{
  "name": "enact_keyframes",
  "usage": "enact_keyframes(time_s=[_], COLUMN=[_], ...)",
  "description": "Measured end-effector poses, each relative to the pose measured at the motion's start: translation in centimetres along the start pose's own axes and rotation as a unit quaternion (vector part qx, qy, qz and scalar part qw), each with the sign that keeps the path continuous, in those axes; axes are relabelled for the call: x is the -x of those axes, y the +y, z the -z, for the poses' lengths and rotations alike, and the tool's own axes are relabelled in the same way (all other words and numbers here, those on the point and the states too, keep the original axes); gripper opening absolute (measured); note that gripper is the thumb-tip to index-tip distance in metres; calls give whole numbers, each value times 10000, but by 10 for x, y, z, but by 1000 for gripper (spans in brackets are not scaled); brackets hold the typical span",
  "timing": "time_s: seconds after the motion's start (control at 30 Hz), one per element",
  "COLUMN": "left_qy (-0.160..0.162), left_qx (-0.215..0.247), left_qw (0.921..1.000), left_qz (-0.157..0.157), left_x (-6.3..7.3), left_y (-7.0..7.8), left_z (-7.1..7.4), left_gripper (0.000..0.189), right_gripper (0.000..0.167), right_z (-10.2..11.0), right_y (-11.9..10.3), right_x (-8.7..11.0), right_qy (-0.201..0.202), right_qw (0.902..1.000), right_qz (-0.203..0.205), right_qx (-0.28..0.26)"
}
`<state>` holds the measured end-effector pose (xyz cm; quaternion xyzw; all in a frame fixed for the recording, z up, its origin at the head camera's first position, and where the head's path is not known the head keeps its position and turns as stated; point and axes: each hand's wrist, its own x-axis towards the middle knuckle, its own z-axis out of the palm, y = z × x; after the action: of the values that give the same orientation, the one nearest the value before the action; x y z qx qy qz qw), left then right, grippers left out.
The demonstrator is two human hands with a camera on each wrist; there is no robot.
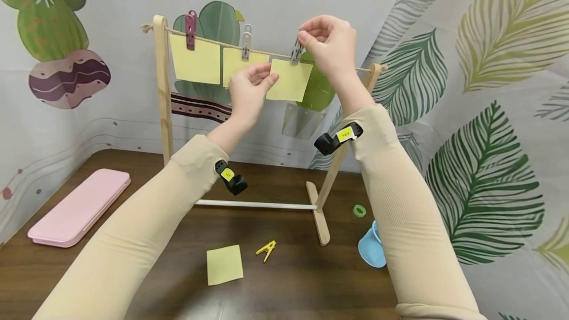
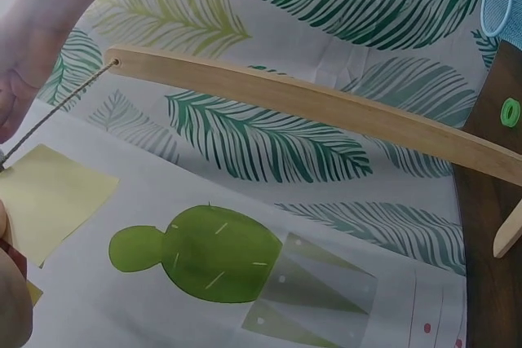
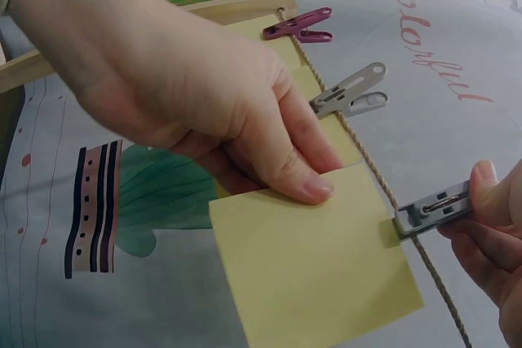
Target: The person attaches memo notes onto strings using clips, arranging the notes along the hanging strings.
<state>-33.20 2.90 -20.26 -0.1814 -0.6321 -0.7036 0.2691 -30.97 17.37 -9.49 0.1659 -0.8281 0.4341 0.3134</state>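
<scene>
My left hand [image 1: 249,90] pinches the left edge of a yellow paper note [image 1: 290,83] that hangs at the rope. Higher up on the right, my right hand [image 1: 331,46] pinches the handle end of a grey clothespin [image 1: 297,53]. In the right wrist view, the jaws of this clothespin [image 3: 436,209] are over the rope [image 3: 371,152] and at the note's top edge. Two more yellow notes hang to the left, one under a purple clothespin [image 1: 190,31], the other under a light grey clothespin [image 1: 246,42]. The left hand partly covers the middle note [image 1: 235,60].
A wooden stand [image 1: 163,88] carries the rope, with a white bar [image 1: 258,205] low across it. On the table lie a loose yellow note [image 1: 224,265], a yellow clothespin [image 1: 266,250], a pink case [image 1: 82,206], a green ring [image 1: 359,211] and a blue basket [image 1: 371,248].
</scene>
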Motion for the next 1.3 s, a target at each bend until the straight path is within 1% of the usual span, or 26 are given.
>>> enact_keyframes(time_s=[0.13,0.3,0.47,0.6,0.8,1.07,1.3], left_qy=[39,26,33,64,64,35,26], left_qx=[32,53,83,80,75,18,53], left_qw=[10000,10000,9999,9999,9999,9999,10000], left_qz=[28,33,88,101,141,116,78], left_x=[0,1,1,1,1,1,0], left_y=[1,1,1,2,1,-4,-5], left_z=[-1,-1,-1,0,-1,0,1], left_gripper=[30,30,30,29,30,30,31], right_gripper=[17,17,18,18,22,27,31], right_z=[0,-1,-2,-3,-4,-4,-4], right_y=[1,1,1,2,3,7,9], right_x=[2,3,3,3,4,5,6], right_qy=[-205,-411,-507,-591,-807,-915,-915], right_qw=[9994,9980,9970,9963,9939,9935,9941], right_qz=[-37,14,3,-86,-182,-304,-155], right_qx=[287,485,585,614,734,601,559])
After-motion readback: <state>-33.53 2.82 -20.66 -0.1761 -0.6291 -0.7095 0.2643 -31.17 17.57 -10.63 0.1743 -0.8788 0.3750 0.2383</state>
